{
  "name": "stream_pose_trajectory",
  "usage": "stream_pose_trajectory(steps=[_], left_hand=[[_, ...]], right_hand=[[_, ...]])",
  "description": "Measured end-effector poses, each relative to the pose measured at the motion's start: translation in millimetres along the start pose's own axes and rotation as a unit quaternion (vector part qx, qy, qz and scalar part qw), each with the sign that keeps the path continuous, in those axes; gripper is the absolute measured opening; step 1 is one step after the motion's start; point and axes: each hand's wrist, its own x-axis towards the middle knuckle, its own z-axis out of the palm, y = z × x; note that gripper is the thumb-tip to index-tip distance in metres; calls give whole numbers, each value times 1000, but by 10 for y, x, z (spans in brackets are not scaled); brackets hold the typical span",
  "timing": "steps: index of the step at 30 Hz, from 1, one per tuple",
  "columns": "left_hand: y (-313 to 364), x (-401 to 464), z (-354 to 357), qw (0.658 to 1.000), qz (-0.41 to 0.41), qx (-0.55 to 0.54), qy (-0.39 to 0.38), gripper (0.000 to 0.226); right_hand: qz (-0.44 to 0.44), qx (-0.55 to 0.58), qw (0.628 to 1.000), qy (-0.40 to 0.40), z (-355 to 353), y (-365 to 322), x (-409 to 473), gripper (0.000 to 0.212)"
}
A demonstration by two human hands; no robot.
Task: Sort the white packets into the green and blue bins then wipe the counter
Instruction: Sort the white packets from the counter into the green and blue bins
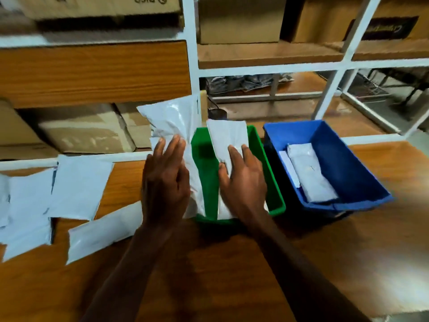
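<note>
A green bin (276, 201) stands mid-counter with a blue bin (362, 163) to its right. My left hand (163, 182) holds a large white packet (171, 119) upright against the green bin's left wall. My right hand (243, 182) presses on a narrower white packet (226, 135) that leans inside the green bin. Two white packets (308, 173) lie in the blue bin. Several loose white packets (81, 184) lie on the wooden counter (209, 275) at the left.
White-framed shelving (192, 66) with cardboard boxes (86, 133) rises right behind the counter. A small dark object (217, 112) sits on the shelf behind the green bin. Bare counter wood stretches in front of the bins and to the right.
</note>
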Motion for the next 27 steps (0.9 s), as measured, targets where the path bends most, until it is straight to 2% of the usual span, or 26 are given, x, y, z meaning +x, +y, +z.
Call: stream_pose_trajectory(steps=[9,13,18,22,27], left_hand=[[-63,-42,33,999,-48,11,14,45],[-172,-85,-54,998,-54,21,31,44],[-416,-135,-133,995,-84,33,40,42],[-554,-132,-66,996,-82,14,26,44],[-466,-7,158,999,-50,-2,7,45]], right_hand=[[73,-76,969,-223,928,154,533,35],[108,-73,939,-319,1296,131,630,44],[82,-138,887,-433,1535,264,488,56],[82,-142,867,-470,1605,370,430,62],[77,-125,874,-463,1371,257,563,63]])
